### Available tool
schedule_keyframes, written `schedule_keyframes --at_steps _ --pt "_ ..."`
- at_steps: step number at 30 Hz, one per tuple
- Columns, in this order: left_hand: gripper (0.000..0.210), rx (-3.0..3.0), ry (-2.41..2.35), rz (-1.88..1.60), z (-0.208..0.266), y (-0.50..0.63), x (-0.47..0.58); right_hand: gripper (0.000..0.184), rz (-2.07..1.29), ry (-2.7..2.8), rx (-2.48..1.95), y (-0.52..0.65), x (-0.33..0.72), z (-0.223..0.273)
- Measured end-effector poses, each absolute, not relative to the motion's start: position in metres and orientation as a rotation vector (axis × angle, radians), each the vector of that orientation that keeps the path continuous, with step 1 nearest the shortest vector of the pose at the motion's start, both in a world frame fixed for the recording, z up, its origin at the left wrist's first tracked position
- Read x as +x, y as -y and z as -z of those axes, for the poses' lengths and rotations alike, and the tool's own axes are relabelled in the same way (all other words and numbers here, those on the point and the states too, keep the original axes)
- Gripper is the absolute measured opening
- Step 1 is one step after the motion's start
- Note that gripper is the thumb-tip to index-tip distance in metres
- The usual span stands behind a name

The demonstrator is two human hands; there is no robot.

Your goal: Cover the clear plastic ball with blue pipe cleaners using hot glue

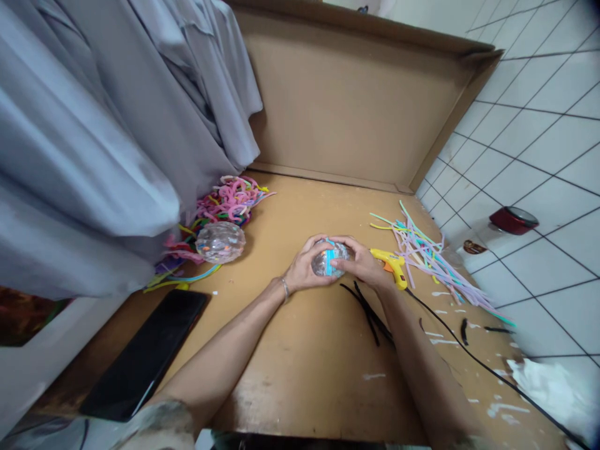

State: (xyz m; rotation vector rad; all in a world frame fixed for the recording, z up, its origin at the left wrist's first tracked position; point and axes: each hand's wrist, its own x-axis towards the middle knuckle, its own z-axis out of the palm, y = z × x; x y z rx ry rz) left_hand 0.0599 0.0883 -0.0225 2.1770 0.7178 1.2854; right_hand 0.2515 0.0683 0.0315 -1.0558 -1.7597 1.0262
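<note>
Between my two hands, over the middle of the table, is a clear plastic ball point(321, 265) with a light blue band point(330, 255) across it. My left hand point(302, 265) wraps round its left side, a thin bracelet at the wrist. From the right, my right hand point(363, 262) grips the ball, its thumb pressed on the blue band. Just beyond that hand lies a yellow glue gun point(396, 265), partly hidden by it. Several black pipe cleaners point(368, 312) lie beneath my right forearm.
Pastel pipe cleaners point(422, 256) are spread at the right. A second clear ball point(220, 242) rests against a colourful pipe cleaner pile point(234, 200) at left, near a black phone point(147, 353). Behind stands a cardboard panel point(351, 100). A black cord point(469, 356) crosses the right side.
</note>
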Motion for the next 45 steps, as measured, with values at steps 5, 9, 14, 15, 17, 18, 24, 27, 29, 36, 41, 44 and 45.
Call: schedule_keyframes --at_steps 5,9,14,15,17,18,24,27,29,36,41,44,45 --pt "0.068 2.149 -0.739 -1.272 0.022 -0.088 0.0606 0.063 -1.033 1.755 -1.058 -0.0697 0.2512 -0.0284" --pt "0.068 2.135 -0.739 -1.283 0.0231 -0.0894 0.0611 0.068 -1.034 1.747 -1.064 -0.0698 0.2502 -0.027" --pt "0.069 2.104 -0.743 -1.31 0.0221 -0.0896 0.0613 0.07 -1.028 1.753 -1.059 -0.0699 0.2487 -0.0258" --pt "0.068 2.091 -0.74 -1.317 0.0218 -0.0894 0.0614 0.07 -1.029 1.752 -1.056 -0.0698 0.2486 -0.0257" --pt "0.068 2.064 -0.733 -1.327 0.0209 -0.0889 0.0615 0.07 -1.038 1.748 -1.058 -0.0696 0.2488 -0.0257" --pt "0.068 2.052 -0.731 -1.328 0.0204 -0.0887 0.0615 0.07 -1.049 1.747 -1.063 -0.0694 0.2489 -0.0259" --pt "0.068 1.986 -0.735 -1.299 0.018 -0.0891 0.0607 0.073 -1.062 1.756 -1.12 -0.0684 0.2484 -0.0274" --pt "0.068 1.963 -0.724 -1.295 0.0175 -0.0886 0.0607 0.073 -1.058 1.758 -1.123 -0.0674 0.2471 -0.0284" --pt "0.067 1.953 -0.726 -1.286 0.0169 -0.0877 0.061 0.073 -1.061 1.765 -1.125 -0.0668 0.2463 -0.029" --pt "0.065 1.937 -0.719 -1.288 0.0139 -0.0869 0.0618 0.071 -0.992 1.808 -1.14 -0.0676 0.2474 -0.0291" --pt "0.065 1.91 -0.741 -1.311 0.0182 -0.0893 0.0617 0.064 -0.945 1.829 -1.118 -0.0675 0.2482 -0.0296" --pt "0.064 1.898 -0.71 -1.324 0.0207 -0.0902 0.0619 0.065 -0.947 1.837 -1.102 -0.0672 0.2484 -0.0311" --pt "0.064 1.894 -0.703 -1.326 0.0209 -0.0902 0.0619 0.064 -0.944 1.84 -1.098 -0.0671 0.2485 -0.0319"
